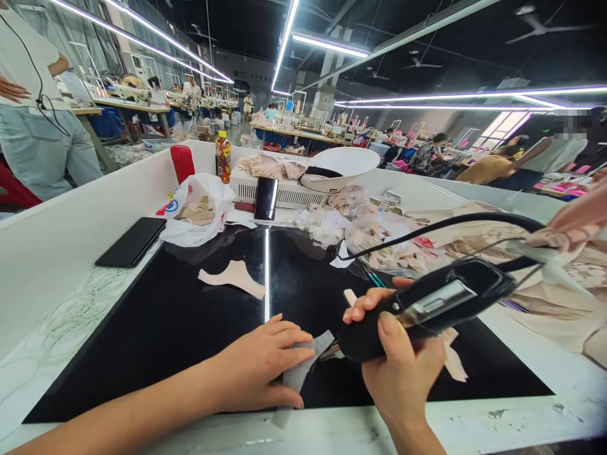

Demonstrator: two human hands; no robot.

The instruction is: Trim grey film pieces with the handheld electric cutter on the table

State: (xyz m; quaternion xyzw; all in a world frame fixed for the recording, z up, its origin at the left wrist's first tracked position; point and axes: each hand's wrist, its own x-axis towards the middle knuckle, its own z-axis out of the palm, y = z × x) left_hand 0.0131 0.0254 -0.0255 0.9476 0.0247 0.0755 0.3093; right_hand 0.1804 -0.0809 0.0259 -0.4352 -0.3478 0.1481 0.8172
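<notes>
My right hand (403,354) is closed around a black corded hand tool (441,303) with a metal plate on its side. The tool's tip points down and left, close to a small grey fabric piece (303,363). My left hand (265,357) lies over that piece with its fingers spread, pressing it on the glossy black board (165,354). Farther up the board is a curved beige fabric piece (234,278). Two smaller beige scraps show beside the tool, one strip (454,359) to its right and one bit (349,297) behind my fingers.
At the right edge, another person's hand (576,221) is near the tool's cord (455,218) and piled beige fabric (545,303). A phone (266,198), plastic bag (202,208), drink bottle (222,158), black tablet-like slab (131,242) and pale cord loops (83,309) lie around the board.
</notes>
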